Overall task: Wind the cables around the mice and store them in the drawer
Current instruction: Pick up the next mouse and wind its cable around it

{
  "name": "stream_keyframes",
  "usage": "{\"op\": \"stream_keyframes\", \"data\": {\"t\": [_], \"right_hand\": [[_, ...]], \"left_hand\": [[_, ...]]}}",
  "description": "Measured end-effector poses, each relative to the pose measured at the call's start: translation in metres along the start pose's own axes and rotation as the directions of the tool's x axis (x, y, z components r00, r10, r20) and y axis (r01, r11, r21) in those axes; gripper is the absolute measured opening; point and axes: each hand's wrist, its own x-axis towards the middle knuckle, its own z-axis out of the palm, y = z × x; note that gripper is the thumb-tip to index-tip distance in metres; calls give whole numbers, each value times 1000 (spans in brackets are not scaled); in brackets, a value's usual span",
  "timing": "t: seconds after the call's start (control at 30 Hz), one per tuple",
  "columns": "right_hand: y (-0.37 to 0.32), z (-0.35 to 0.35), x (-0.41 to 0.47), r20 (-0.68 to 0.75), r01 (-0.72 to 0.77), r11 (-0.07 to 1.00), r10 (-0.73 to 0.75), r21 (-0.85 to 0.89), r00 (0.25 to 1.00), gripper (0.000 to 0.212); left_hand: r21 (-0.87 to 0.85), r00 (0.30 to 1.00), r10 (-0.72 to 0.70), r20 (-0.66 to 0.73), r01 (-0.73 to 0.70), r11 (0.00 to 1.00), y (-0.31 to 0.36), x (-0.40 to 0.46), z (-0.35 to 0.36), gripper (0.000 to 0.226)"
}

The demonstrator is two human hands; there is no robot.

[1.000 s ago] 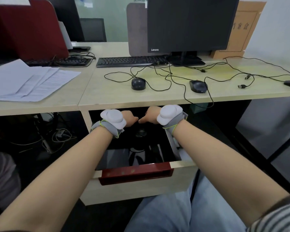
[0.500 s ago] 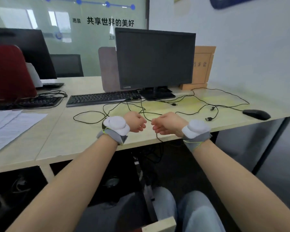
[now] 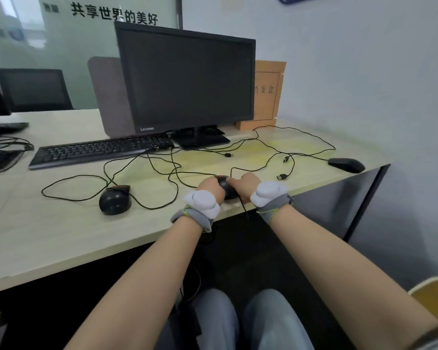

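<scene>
Three black mice lie on the pale desk. My left hand (image 3: pixel 211 186) and my right hand (image 3: pixel 243 183) both close around the middle mouse (image 3: pixel 225 186) near the desk's front edge; its cable (image 3: pixel 243 207) hangs over the edge between my wrists. A second mouse (image 3: pixel 114 199) with a red wheel rests to the left, its cable (image 3: pixel 74 188) looping loosely across the desk. A third, flat mouse (image 3: pixel 346 164) sits at the far right corner. Tangled black cables with USB plugs (image 3: pixel 282 177) spread behind my hands. The drawer is out of view.
A black monitor (image 3: pixel 186 79) and keyboard (image 3: pixel 99 151) stand behind the cables. A brown file box (image 3: pixel 267 93) leans against the wall at the right. Another keyboard (image 3: pixel 0 157) lies at the far left. My knees are under the desk edge.
The view rose from the open drawer to the desktop. My hands moved up from the drawer, forward over the desk, and closed on the middle mouse.
</scene>
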Motion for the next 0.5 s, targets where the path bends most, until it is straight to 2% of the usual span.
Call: {"op": "stream_keyframes", "data": {"t": [0.13, 0.2, 0.27, 0.3, 0.33, 0.4, 0.43, 0.5], "right_hand": [[8, 7, 14, -28, 24, 1000, -23, 15, 999, 41], [17, 7, 17, -59, 18, 990, -10, 137, 998, 47], [21, 6, 18, -66, 19, 958, 0, 288, 998, 38], [22, 5, 17, -49, 27, 933, -10, 360, 999, 30], [23, 4, 17, -29, 30, 900, -19, 434, 999, 23], [25, 0, 17, 22, -5, 805, -10, 593, 1000, 24], [26, -3, 15, 52, -38, 744, 5, 667, 999, 24], [28, -11, 10, 109, -72, 650, -17, 757, 994, 12]], "left_hand": [[-115, 1000, -1, 20, 4, 993, 0, 1, 2, 42], [-232, 999, 17, -27, -23, 972, -6, 2, 0, 41], [-381, 999, -2, -48, -17, 925, -11, 1, 0, 43], [-483, 1000, -8, -30, -7, 875, -13, 0, 1, 45], [-618, 1000, -12, 9, 15, 786, -12, -1, 0, 45], [-814, 996, 3, 87, 69, 577, -11, -3, -2, 42], [-844, 995, 9, 104, 84, 529, -12, -4, -5, 39], [-859, 995, 11, 103, 83, 506, -15, -3, -13, 35]]}}
